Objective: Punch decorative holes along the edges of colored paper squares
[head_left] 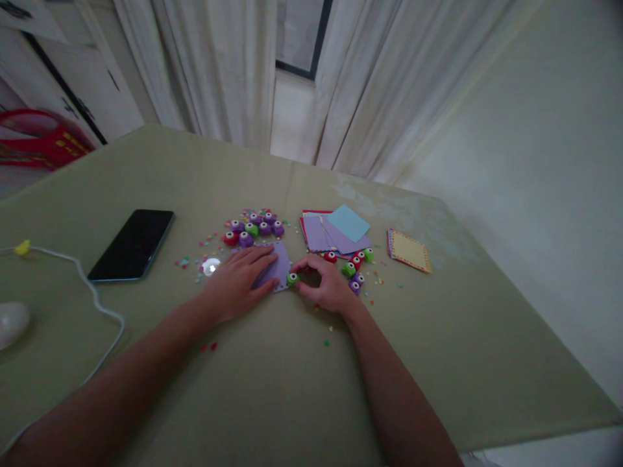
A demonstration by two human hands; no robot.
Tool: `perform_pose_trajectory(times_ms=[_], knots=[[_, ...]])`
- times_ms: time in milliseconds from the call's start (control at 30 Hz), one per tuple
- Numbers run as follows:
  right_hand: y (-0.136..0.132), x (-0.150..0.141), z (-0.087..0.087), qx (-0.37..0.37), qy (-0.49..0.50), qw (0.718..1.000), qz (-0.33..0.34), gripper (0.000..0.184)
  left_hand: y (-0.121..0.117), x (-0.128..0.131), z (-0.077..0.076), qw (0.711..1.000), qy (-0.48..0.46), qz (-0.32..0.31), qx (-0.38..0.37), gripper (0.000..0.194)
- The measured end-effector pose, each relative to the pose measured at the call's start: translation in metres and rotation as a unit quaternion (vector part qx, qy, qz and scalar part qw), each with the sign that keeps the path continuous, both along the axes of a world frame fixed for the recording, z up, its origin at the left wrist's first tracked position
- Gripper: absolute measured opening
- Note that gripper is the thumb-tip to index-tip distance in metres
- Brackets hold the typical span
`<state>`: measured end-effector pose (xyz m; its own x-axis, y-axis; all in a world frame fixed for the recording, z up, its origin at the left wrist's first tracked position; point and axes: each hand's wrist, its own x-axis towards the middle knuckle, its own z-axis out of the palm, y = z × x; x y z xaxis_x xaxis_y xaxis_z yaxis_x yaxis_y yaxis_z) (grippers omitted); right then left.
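A purple paper card (280, 264) lies on the table in front of me. My left hand (239, 279) rests flat on it, fingers stretched and thumb apart, covering its left part. At the card's right edge, my right hand (324, 284) pinches a small green craft punch (293, 279) between thumb and forefinger. Beyond my left hand sits a cluster of purple, red and green craft punches (264, 228). Several more craft punches (348, 269) stand just beyond and to the right of my right hand.
Coloured sheets (318, 235) are fanned out behind my right hand, with a yellow card (410, 250) on a small stack farther right. A black-screened tablet (134, 245), a white cable (97, 298) and a white mouse (12, 324) lie left. Paper bits (214, 346) are scattered about.
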<state>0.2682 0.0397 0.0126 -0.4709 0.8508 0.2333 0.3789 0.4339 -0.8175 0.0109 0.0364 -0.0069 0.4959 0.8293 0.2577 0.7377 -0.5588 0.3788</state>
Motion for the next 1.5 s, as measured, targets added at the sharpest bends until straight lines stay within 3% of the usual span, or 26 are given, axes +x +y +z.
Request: perform_pose_trajectory(times_ms=[767, 933, 1133, 1267, 1433, 1500], knots=[[-0.001, 0.000, 0.001, -0.007, 0.001, 1.000, -0.002, 0.020, 0.000, 0.000, 0.000, 1.000, 0.013, -0.005, -0.005, 0.058], [0.000, 0.000, -0.001, -0.051, 0.044, 0.997, -0.031, 0.024, 0.000, 0.002, 0.004, 1.000, -0.018, -0.003, 0.021, 0.050], [0.003, -0.004, -0.004, -0.097, 0.089, 0.984, -0.119, 0.024, -0.014, 0.016, 0.018, 0.994, -0.058, -0.033, 0.090, 0.039], [0.002, -0.009, -0.004, -0.147, 0.087, 0.980, -0.105, 0.033, -0.022, 0.026, 0.021, 0.991, -0.063, -0.060, 0.102, 0.037], [0.004, -0.014, -0.004, -0.166, 0.089, 0.977, -0.103, 0.041, -0.023, 0.031, 0.017, 0.990, -0.065, -0.080, 0.098, 0.054], [0.006, -0.016, -0.004, -0.173, 0.092, 0.975, -0.103, 0.044, -0.023, 0.032, 0.016, 0.991, -0.058, -0.075, 0.090, 0.052]])
